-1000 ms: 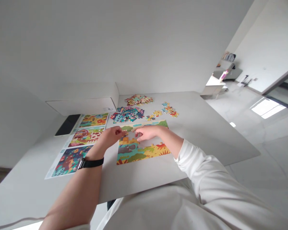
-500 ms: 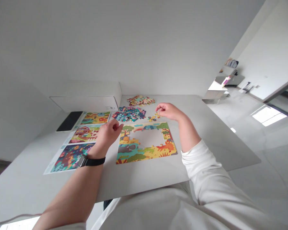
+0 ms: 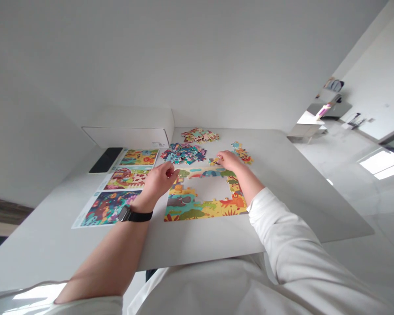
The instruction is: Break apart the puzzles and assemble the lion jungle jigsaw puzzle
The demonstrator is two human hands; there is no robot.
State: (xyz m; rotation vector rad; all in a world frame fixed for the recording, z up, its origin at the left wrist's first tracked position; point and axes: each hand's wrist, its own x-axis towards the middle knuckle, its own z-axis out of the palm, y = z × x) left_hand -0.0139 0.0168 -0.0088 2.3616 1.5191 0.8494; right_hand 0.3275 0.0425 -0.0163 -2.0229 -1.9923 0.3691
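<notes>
A jigsaw puzzle of jungle animals (image 3: 197, 213) lies on the white table (image 3: 249, 214), assembled as a border around a bare gap in its middle. My right hand (image 3: 229, 160) reaches over the puzzle's top edge, its fingertips pinching a small yellow jigsaw piece (image 3: 214, 161). My left hand (image 3: 159, 181) hovers by the puzzle's top left corner, fingers curled, with nothing visible in them. Heaps of loose pieces (image 3: 184, 153) lie beyond both hands, and a smaller cluster (image 3: 241, 154) sits just past my right hand.
A sheet of three printed pictures (image 3: 118, 188) lies left of the puzzle, under my left wrist's watch (image 3: 134, 215). Behind it are a black phone (image 3: 105, 159) and a white box (image 3: 128, 133). Another heap of pieces (image 3: 199, 135) lies at the far edge. The table's near edge runs below my arms.
My right hand has come down from above the loose pieces toward the puzzle's top edge. My left hand has barely moved. The whole scene has shifted slightly right in the view.
</notes>
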